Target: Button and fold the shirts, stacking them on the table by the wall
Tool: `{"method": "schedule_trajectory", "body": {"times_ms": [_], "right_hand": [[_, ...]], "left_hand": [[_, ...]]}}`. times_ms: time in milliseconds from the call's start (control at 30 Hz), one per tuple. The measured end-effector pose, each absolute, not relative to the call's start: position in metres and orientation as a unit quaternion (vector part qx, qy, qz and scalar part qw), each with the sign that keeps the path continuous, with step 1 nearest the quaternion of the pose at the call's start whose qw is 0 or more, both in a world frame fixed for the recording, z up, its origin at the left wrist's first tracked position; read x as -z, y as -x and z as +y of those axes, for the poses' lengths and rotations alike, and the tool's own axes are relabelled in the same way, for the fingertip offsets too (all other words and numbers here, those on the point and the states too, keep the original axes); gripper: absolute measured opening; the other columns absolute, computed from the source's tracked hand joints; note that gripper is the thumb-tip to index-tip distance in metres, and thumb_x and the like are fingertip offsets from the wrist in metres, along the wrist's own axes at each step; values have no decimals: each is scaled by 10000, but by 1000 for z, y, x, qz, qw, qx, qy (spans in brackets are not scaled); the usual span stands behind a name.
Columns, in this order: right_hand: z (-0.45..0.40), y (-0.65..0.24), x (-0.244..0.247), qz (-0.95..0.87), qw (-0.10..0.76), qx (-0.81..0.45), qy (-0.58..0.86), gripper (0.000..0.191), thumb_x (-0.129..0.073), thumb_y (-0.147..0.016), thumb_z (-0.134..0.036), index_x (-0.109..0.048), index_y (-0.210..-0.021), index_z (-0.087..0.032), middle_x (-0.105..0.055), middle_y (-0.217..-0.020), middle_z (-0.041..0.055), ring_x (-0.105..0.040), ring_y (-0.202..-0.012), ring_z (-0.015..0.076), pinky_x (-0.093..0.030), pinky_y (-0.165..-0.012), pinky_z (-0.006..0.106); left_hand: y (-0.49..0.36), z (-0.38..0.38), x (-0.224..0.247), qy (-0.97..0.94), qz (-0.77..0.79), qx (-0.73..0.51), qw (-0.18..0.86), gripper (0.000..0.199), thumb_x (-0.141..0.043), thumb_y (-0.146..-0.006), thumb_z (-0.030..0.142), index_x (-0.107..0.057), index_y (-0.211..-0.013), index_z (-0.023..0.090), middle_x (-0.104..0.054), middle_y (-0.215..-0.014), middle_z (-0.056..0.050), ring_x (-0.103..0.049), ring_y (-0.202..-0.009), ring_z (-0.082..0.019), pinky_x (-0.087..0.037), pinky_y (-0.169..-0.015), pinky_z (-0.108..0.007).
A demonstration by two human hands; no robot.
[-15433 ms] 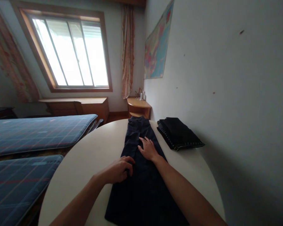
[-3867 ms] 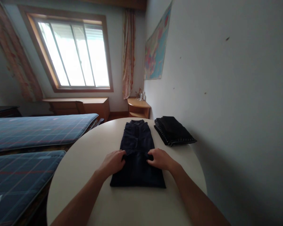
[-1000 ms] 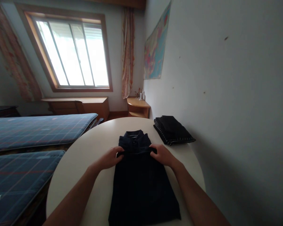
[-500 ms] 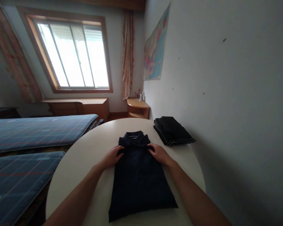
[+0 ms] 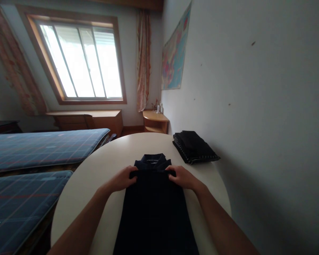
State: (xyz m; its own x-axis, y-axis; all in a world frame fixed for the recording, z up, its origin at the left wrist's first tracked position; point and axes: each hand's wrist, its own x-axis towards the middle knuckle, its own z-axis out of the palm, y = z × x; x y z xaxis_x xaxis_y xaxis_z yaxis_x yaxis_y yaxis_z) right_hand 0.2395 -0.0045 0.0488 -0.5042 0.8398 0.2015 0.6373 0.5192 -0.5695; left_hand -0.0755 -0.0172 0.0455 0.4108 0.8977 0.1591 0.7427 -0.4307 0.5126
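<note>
A dark navy collared shirt (image 5: 155, 212), folded into a long panel, lies on the round pale table (image 5: 101, 170). Its collar (image 5: 153, 160) points away from me, and the near end runs out of the bottom of the view. My left hand (image 5: 126, 178) pinches the left side of the shirt just below the collar. Opposite it, my right hand (image 5: 183, 177) grips the right side at the same height, thumb underneath. Between the two hands the cloth forms a straight fold edge.
A folded black garment stack (image 5: 195, 147) sits at the table's right edge, close to the white wall (image 5: 268, 124). Left of the table are two plaid mattresses (image 5: 48, 147). Behind stand a wooden corner shelf (image 5: 155, 116) and a desk (image 5: 106, 114) under the window.
Both hands have drawn the shirt toward me and raised its folded edge slightly. The collar sits nearer, and the near hem has left the view.
</note>
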Motion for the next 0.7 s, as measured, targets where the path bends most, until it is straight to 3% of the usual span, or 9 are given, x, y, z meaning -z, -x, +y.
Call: {"method": "schedule_trajectory", "body": {"times_ms": [133, 233, 533, 700], "right_hand": [[8, -236, -43, -795, 369, -151, 457, 222, -547, -896, -257, -681, -1064, -204, -724, -1059, 67, -661, -982, 217, -475, -918, 338], [21, -232, -31, -781, 408, -109, 460, 200, -528, -925, -267, -679, -1042, -208, -714, -1058, 77, -645, -1007, 226, -462, -957, 373], [37, -231, -4, -810, 297, -143, 484, 285, -563, -878, -180, -678, -1138, -169, -697, -1152, 110, -617, -1102, 246, -439, -1011, 382], [28, -235, -14, -824, 262, -160, 476, 315, -592, -835, -189, -698, -1131, -178, -712, -1133, 103, -640, -1077, 254, -454, -986, 378]], "left_hand": [[79, -3, -42, -785, 509, -316, 156, 215, -510, -853, 291, -654, -987, 202, -717, -926, -27, -651, -856, -198, -503, -816, -309], [77, 10, -27, -763, 518, -365, 131, 227, -500, -883, 346, -644, -1002, 216, -726, -963, -34, -660, -904, -217, -507, -865, -342], [69, 19, -6, -780, 532, -293, 151, 360, -514, -865, 292, -611, -1198, 197, -702, -1168, -104, -655, -1082, -275, -471, -974, -410], [72, 8, -19, -797, 527, -236, 178, 339, -566, -799, 247, -670, -1118, 202, -724, -1081, -95, -666, -1014, -276, -482, -917, -392]]}}
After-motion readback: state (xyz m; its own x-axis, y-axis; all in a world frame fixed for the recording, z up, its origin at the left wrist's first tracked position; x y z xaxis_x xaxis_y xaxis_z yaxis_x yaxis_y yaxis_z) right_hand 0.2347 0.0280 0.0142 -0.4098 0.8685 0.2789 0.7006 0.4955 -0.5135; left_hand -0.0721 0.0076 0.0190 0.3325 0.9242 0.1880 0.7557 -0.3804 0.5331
